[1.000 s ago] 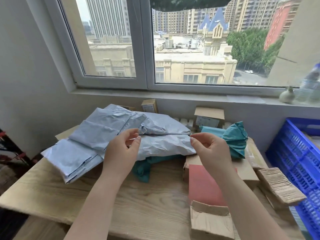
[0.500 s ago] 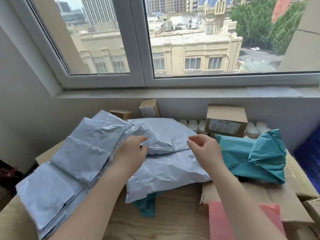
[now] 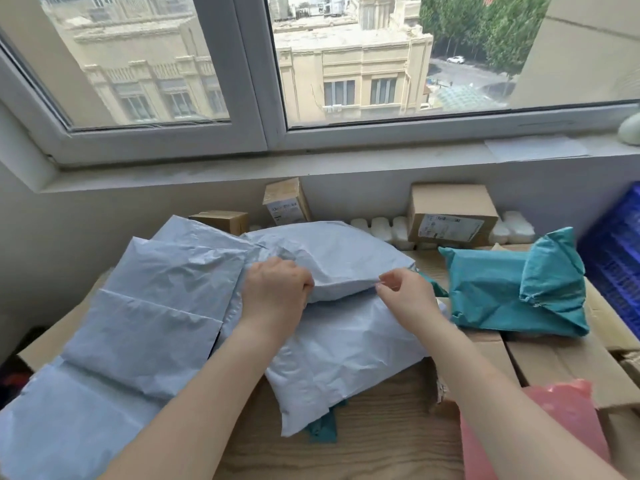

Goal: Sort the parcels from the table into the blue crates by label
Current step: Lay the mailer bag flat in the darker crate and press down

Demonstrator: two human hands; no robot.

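Near middle of table [image 3: 374,427]: grey mailer bag [image 3: 346,258], its folded front edge gripped by left hand [image 3: 273,289] with fingers curled on it, and pinched by right hand [image 3: 403,292] between thumb and fingertips. Lying on larger grey bag [image 3: 346,351]. Teal parcel [image 3: 512,289] towards right edge, blue crate [image 3: 620,265] beyond.

Printed labels on two cardboard boxes [image 3: 452,216] [image 3: 284,202] are too small to read.

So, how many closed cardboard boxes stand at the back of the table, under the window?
3. A small box at back left, a taller labelled box beside it, and a larger labelled box at back right. The grey mailers may hide more.
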